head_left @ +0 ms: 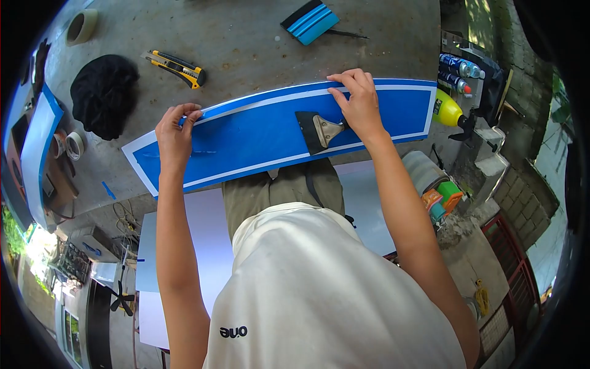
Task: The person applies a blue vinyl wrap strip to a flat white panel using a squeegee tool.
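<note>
A long blue panel (258, 132) with a white border line lies across the near side of the table, its far edge slightly curled. At its far left part, my left hand (177, 132) pinches that edge between thumb and fingers. My right hand (359, 101) grips the same edge farther right, thumb on the near side and fingertips over the rim. Just left of my right wrist, a scraper with a wide dark blade (312, 132) rests on the panel. The exact layer held between my fingertips is too small to make out.
A yellow utility knife (177, 69), a black cloth bundle (104, 95) and a blue squeegee (310, 23) lie beyond the panel. Tape rolls (81, 27) stand at the left. A yellow spray bottle (448, 109) and spray cans (458, 64) are off the right edge.
</note>
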{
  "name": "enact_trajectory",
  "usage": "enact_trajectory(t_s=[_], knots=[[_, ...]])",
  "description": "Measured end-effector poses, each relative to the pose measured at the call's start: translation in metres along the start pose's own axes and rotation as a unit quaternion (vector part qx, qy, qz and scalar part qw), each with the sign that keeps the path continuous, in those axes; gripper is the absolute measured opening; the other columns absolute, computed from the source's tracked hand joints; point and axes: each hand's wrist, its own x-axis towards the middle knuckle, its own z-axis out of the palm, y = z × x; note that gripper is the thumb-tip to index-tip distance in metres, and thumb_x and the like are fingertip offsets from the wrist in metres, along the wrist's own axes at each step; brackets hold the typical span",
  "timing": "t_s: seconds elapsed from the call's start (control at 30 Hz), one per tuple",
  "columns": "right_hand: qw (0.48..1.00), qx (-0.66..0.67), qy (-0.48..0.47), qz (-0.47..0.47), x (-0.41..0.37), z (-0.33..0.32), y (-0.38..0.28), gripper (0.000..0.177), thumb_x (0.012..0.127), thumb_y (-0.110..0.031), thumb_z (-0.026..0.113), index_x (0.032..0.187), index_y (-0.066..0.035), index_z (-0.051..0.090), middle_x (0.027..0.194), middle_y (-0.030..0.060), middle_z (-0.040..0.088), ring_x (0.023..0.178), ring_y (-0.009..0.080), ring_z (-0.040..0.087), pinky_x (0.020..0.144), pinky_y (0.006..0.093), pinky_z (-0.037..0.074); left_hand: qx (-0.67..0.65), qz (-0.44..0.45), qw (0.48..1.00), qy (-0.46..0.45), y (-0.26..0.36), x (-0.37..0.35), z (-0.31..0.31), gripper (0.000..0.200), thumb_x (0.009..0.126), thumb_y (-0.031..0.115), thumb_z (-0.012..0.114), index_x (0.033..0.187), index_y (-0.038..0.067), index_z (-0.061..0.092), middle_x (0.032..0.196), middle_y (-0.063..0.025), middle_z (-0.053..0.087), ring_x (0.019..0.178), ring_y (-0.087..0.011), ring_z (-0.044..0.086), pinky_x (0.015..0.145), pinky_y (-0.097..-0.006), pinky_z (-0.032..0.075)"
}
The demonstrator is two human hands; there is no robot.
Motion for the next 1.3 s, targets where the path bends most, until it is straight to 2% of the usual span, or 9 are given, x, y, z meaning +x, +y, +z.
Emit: enact_trajectory(t_s=[0.27, 0.37, 0.43, 0.57, 0.67, 0.87, 0.97, 1.3], knots=[[0.999, 0.014, -0.023, -0.027, 0.007, 0.018, -0.002, 0.019, 0.084, -0.012, 0.084, 0.102, -0.012, 0.080, 0.101, 0.0057, 0.067, 0.103, 0.0282, 0.060, 0.094, 0.0406, 0.048, -0.021, -0.057, 0.998, -0.024, -0.005, -0.006, -0.019, 0.024, 0.088, 0.006, 0.083, 0.112, 0.005, 0.078, 0.097, -0.0102, 0.077, 0.091, -0.0213, 0.072, 0.084, -0.0344, 0.056], [0.999, 0.014, -0.006, -0.035, 0.006, 0.020, -0.002, 0.016, 0.083, -0.012, 0.084, 0.098, -0.012, 0.081, 0.098, 0.0040, 0.068, 0.102, 0.0274, 0.061, 0.093, 0.0403, 0.048, 0.016, -0.075, 0.997, -0.033, -0.004, -0.007, -0.025, 0.026, 0.091, 0.009, 0.082, 0.116, 0.004, 0.077, 0.100, -0.0097, 0.079, 0.093, -0.0166, 0.071, 0.086, -0.0308, 0.055], [0.999, 0.014, 0.002, -0.030, 0.007, 0.020, -0.003, 0.015, 0.082, -0.012, 0.085, 0.097, -0.012, 0.081, 0.096, 0.0033, 0.069, 0.100, 0.0269, 0.062, 0.092, 0.0404, 0.047, -0.042, -0.111, 0.993, 0.001, -0.005, -0.007, -0.024, 0.026, 0.092, 0.010, 0.082, 0.117, 0.004, 0.077, 0.099, -0.0107, 0.080, 0.092, -0.0161, 0.072, 0.085, -0.0310, 0.056], [0.999, 0.024, 0.006, -0.024, 0.007, 0.022, -0.001, 0.016, 0.081, -0.014, 0.085, 0.097, -0.012, 0.082, 0.096, 0.0031, 0.069, 0.101, 0.0265, 0.062, 0.091, 0.0403, 0.047, -0.009, -0.110, 0.993, 0.029, -0.006, -0.007, -0.020, 0.025, 0.092, 0.011, 0.083, 0.115, 0.003, 0.076, 0.097, -0.0108, 0.080, 0.088, -0.0146, 0.072, 0.081, -0.0314, 0.056], [0.999, 0.011, -0.003, -0.031, 0.007, 0.021, -0.001, 0.018, 0.083, -0.011, 0.084, 0.100, -0.010, 0.082, 0.100, 0.0052, 0.069, 0.101, 0.0267, 0.061, 0.090, 0.0387, 0.050, 0.014, -0.133, 0.991, 0.009, -0.009, -0.006, -0.019, 0.025, 0.091, 0.010, 0.084, 0.114, 0.003, 0.076, 0.094, -0.0093, 0.079, 0.085, -0.0138, 0.071, 0.078, -0.0305, 0.056], [0.999, 0.004, 0.001, -0.033, 0.005, 0.021, -0.002, 0.017, 0.084, -0.011, 0.083, 0.101, -0.010, 0.082, 0.101, 0.0056, 0.069, 0.102, 0.0268, 0.061, 0.090, 0.0385, 0.050, -0.004, -0.146, 0.989, 0.025, -0.020, -0.007, -0.018, 0.026, 0.088, 0.009, 0.086, 0.111, 0.002, 0.076, 0.088, -0.0077, 0.078, 0.081, -0.0127, 0.071, 0.075, -0.0282, 0.056], [0.999, 0.019, 0.017, -0.032, 0.005, 0.023, -0.002, 0.017, 0.081, -0.014, 0.085, 0.099, -0.014, 0.082, 0.096, 0.0027, 0.068, 0.100, 0.0260, 0.061, 0.091, 0.0393, 0.047, -0.020, -0.169, 0.985, 0.015, -0.022, -0.004, -0.021, 0.028, 0.086, 0.010, 0.087, 0.110, 0.002, 0.077, 0.087, -0.0074, 0.078, 0.080, -0.0127, 0.071, 0.074, -0.0281, 0.057], [0.999, 0.010, 0.019, -0.036, 0.004, 0.023, -0.002, 0.017, 0.082, -0.013, 0.084, 0.099, -0.012, 0.083, 0.097, 0.0041, 0.068, 0.101, 0.0265, 0.061, 0.091, 0.0395, 0.048, -0.002, -0.209, 0.978, 0.020, -0.020, 0.001, -0.022, 0.025, 0.083, 0.012, 0.089, 0.104, 0.002, 0.078, 0.087, -0.0071, 0.079, 0.079, -0.0128, 0.072, 0.072, -0.0279, 0.056]])
